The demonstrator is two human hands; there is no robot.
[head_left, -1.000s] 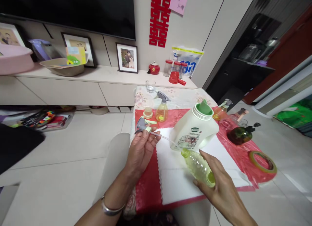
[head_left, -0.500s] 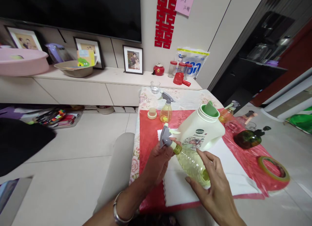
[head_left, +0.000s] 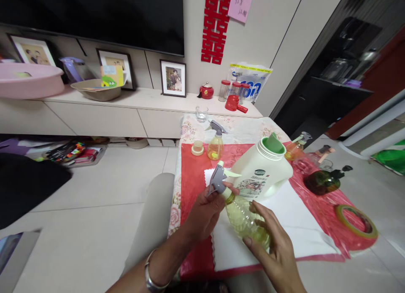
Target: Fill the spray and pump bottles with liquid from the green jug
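Note:
A clear yellow-green spray bottle [head_left: 243, 215] with a grey trigger head lies tilted over the white cloth [head_left: 294, 225]. My left hand [head_left: 207, 211] is closed on its neck, just below the trigger head. Around the lower body of the bottle curve the fingers and thumb of my right hand [head_left: 274, 238], gripping it near the base. Right behind the bottle stands a large pale green detergent jug [head_left: 253, 164], uncapped, with a green spout in its mouth. A cream cap [head_left: 197, 147] and a smaller yellow spray bottle [head_left: 215, 149] stand beyond my left hand.
On the red table cover's right side are an orange-tinted spray bottle [head_left: 295, 149], a pink bottle [head_left: 308, 161], a dark green pump bottle [head_left: 321, 181] and a tape roll [head_left: 342, 213]. A glass cup [head_left: 201, 114] stands at the table's back, before a cabinet [head_left: 148, 101].
My right hand has moved slightly left and closed further around the bottle's body. The bottle has turned a little, its trigger head shifting slightly right; my left hand keeps its hold on the neck.

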